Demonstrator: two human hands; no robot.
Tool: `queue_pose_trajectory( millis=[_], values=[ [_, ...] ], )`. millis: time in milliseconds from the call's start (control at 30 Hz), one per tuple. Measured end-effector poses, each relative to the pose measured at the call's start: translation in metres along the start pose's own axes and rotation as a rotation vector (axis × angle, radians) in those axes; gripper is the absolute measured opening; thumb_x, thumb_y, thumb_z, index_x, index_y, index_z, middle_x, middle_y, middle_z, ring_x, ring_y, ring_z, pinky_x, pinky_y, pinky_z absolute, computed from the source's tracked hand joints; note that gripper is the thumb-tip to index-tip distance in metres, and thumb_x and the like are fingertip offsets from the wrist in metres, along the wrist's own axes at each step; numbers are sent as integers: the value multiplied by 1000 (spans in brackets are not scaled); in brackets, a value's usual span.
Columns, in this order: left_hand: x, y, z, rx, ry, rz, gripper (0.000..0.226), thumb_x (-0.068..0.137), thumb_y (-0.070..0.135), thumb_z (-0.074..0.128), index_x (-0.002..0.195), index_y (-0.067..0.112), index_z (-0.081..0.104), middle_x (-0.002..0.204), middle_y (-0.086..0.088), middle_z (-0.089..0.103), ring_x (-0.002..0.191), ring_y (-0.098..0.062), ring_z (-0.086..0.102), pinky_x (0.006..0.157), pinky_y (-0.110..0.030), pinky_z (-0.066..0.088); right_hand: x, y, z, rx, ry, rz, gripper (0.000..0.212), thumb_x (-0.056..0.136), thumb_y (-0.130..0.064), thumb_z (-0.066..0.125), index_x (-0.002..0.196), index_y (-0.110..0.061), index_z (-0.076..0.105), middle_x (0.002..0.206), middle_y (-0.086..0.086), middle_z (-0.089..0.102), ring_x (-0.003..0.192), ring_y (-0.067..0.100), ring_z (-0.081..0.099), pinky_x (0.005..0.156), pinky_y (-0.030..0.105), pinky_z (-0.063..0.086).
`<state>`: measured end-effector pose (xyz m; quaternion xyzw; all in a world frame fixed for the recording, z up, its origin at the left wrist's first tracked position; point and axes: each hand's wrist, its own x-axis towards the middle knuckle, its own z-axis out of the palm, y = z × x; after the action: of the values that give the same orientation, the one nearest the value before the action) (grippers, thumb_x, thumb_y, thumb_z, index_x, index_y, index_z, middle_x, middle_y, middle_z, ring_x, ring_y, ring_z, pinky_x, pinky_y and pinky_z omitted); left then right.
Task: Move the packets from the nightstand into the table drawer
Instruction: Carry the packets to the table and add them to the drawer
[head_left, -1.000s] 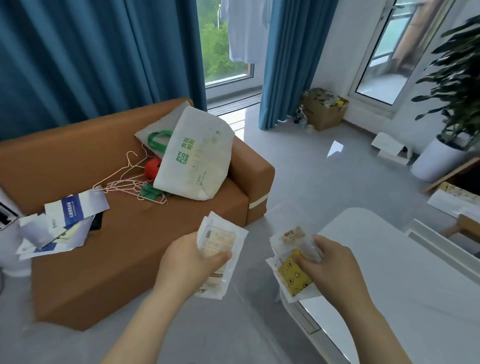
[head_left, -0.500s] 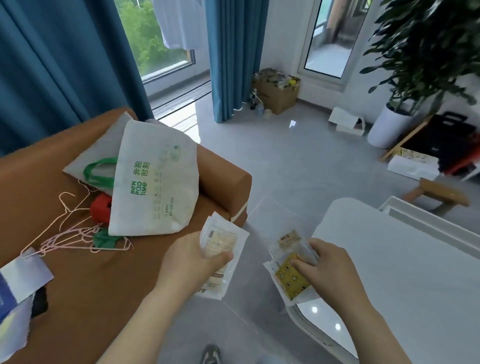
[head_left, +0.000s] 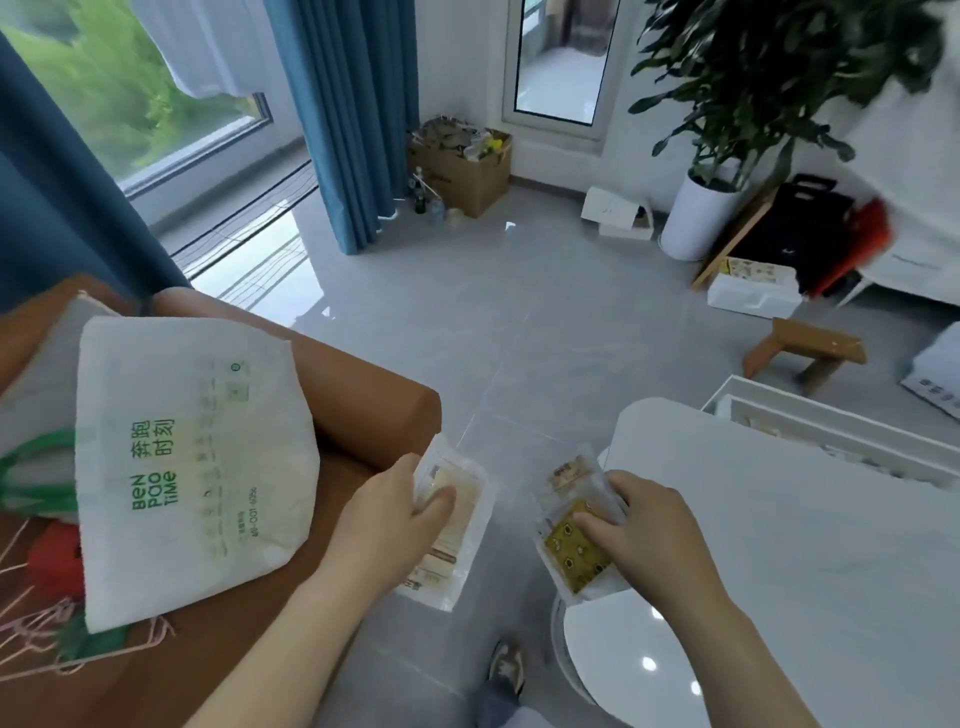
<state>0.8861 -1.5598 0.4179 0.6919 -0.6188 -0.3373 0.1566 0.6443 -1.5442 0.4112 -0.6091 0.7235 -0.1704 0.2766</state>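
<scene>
Fingers (head_left: 439, 506) of the left hand (head_left: 400, 519) curl round a small stack of pale packets (head_left: 457, 540), thumb pressed on top. The stack is held in the air over the floor (head_left: 519, 338), just beside the sofa (head_left: 363, 395) arm. The right hand (head_left: 639, 530) pinches a second stack (head_left: 569, 475) with its thumb on top, and a yellow packet (head_left: 571, 556) shows uppermost. This stack hovers at the near left edge of the table (head_left: 779, 545). Both stacks lie with their long axis pointing away from the person, tilted slightly.

The drawer (head_left: 831, 431) stands pulled open on the far right side of the table, and pale things show inside it. It lies ahead of both hands and to their right, across the bare white tabletop. The right hand is the nearer of the two, so its stack would likely go in first, and the left hand would have to reach across the table.

To the left, a white bag (head_left: 192, 467) with green lettering rests on the brown sofa, next to pink wire hangers (head_left: 31, 623). Farther off are blue curtains (head_left: 353, 104), a cardboard box (head_left: 462, 166), a plant (head_left: 779, 78) in a white pot and a low wooden stool (head_left: 805, 348). No nightstand can be made out.
</scene>
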Motion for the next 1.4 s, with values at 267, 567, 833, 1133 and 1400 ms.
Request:
queue_pose_trajectory(
  millis=[267, 567, 833, 1133, 1400],
  values=[
    [104, 50, 0, 44, -69, 82, 25, 88, 43, 53, 97, 20, 55, 86, 5, 67, 77, -13, 64, 72, -41, 55, 98, 1, -36, 9, 60, 39, 31, 78, -28, 64, 59, -21, 39, 54, -3, 45, 54, 13, 45, 50, 28, 33],
    [244, 82, -13, 133, -154, 241, 20, 88, 44, 54, 97, 26, 53, 85, 9, 65, 77, -12, 62, 71, -35, 53, 204, -6, -47, -3, 122, 151, 15, 80, -30, 63, 70, -23, 54, 64, -5, 59, 62, 9, 56, 54, 26, 43],
    [356, 127, -10, 212, -274, 365, 20, 87, 40, 57, 96, 21, 55, 86, 3, 65, 79, -19, 62, 70, -35, 51, 274, -5, -58, 26, 158, 334, 14, 83, -29, 62, 71, -28, 54, 66, -9, 58, 63, 7, 55, 55, 25, 44],
    [461, 222, 44, 283, -305, 423, 24, 87, 41, 58, 94, 18, 54, 82, 1, 64, 76, -20, 60, 65, -33, 47, 375, 57, -107, 64, 182, 404, 6, 84, -30, 60, 81, -25, 59, 73, -9, 61, 70, 7, 57, 63, 26, 49],
    [539, 316, 97, 325, -356, 492, 23, 87, 41, 57, 95, 19, 54, 83, 0, 64, 75, -19, 61, 66, -33, 52, 446, 123, -159, 48, 201, 509, 13, 80, -25, 59, 70, -20, 52, 67, -4, 57, 68, 16, 55, 57, 29, 41]
  ],
)
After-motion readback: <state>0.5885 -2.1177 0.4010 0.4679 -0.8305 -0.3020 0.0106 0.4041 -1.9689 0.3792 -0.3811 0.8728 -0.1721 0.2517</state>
